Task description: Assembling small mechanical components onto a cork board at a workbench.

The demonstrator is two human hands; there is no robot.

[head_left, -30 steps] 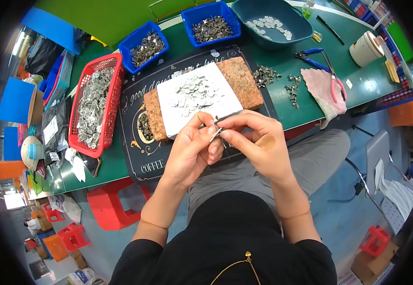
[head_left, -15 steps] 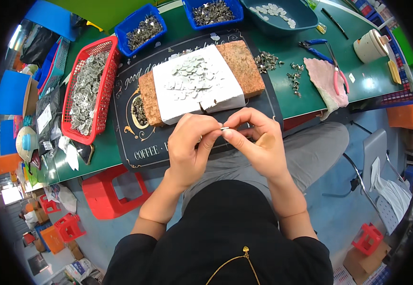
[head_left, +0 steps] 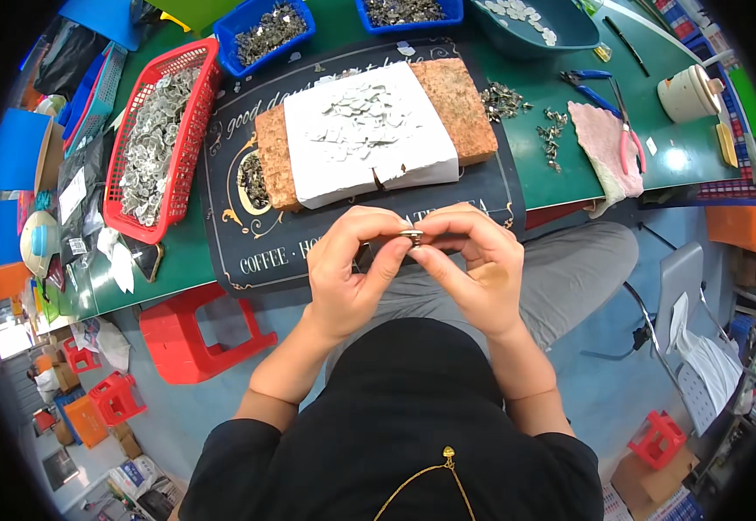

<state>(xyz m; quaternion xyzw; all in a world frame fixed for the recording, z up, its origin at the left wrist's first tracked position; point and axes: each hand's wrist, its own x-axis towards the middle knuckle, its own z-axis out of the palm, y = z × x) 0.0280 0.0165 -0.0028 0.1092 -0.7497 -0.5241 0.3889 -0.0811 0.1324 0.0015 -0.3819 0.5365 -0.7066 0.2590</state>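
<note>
My left hand (head_left: 352, 269) and my right hand (head_left: 478, 267) meet above my lap, just off the near edge of the dark printed mat (head_left: 260, 252). Thumbs and forefingers of both pinch one small metal piece (head_left: 412, 234), which has a thin flat top and a narrower part under it. Its exact kind is too small to make out. Beyond my hands, many pale flat pieces (head_left: 365, 117) lie scattered on a white sheet (head_left: 317, 187). That sheet is draped over a reddish-brown brick block (head_left: 460, 108) on the mat.
To the left stands a red basket (head_left: 175, 208) of shiny flat pieces. Blue trays (head_left: 247, 69) of metal bits and a teal basin (head_left: 560, 35) line the back. Right of the mat are pliers (head_left: 625, 139), a pink cloth (head_left: 590, 139), loose metal bits (head_left: 504, 100) and a white mug (head_left: 689, 91).
The piece between my fingers is tilted differently, showing its flat top and the part beneath. Both hands remain together. The whole view has shifted slightly, with the table higher up.
</note>
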